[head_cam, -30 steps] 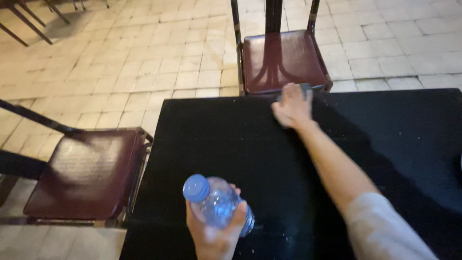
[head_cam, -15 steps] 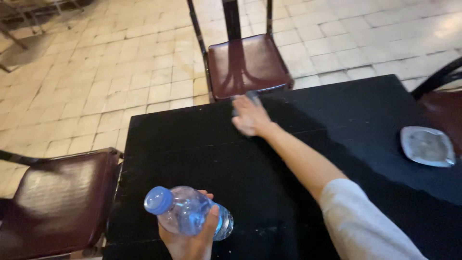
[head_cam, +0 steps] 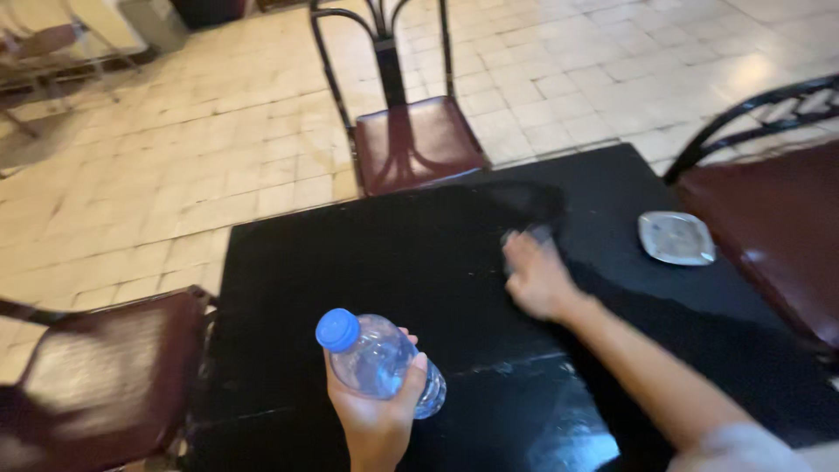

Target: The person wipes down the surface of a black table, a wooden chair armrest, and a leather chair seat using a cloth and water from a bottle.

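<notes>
Your right hand (head_cam: 535, 278) has come back off the far edge of the black table (head_cam: 367, 253): a second ago it was pressed down right by the chair at the head of the table (head_cam: 418, 144), now it sits mid-table, palm down, fingers curled over a small dark cloth (head_cam: 533, 234) (blurred, only a corner shows past the fingertips). Hand is flat on the cloth rather than fisted. A wet sheen trails along the tabletop from the far edge toward your wrist, so my read is the wipe stroke is travelling toward you and the far strip is already covered.

Your left hand (head_cam: 377, 411) is wrapped around the clear bottle with the blue cap (head_cam: 377, 360), cap on, tilted, held above the near edge; grip unchanged across the frames.

Newly in view as your head turned: glass ashtray (head_cam: 676, 238) near the right edge, apart from the cloth.
</notes>
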